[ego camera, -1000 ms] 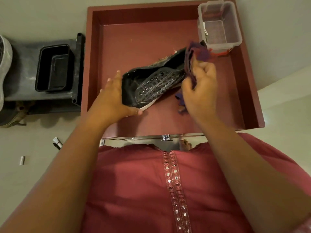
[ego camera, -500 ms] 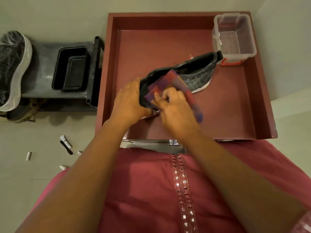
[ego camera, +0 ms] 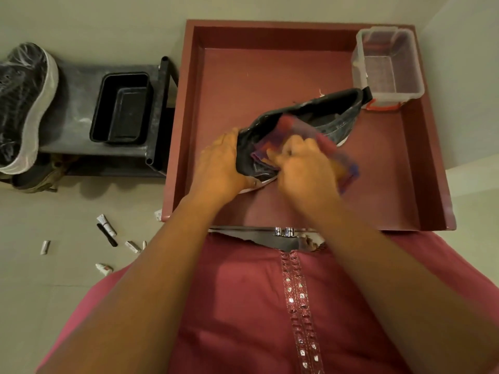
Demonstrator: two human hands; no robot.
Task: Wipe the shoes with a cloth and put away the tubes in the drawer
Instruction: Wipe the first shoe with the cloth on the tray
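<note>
Wiping is under way — left hand grips the shoe, right hand clutches the cloth. Next, judging by this: second shoe, then tubes — into the drawer.

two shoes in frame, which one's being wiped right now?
The dark shoe over the red drawer: left hand grips its toe, right hand presses the cloth on it. The other shoe sits untouched on the rack.
</note>
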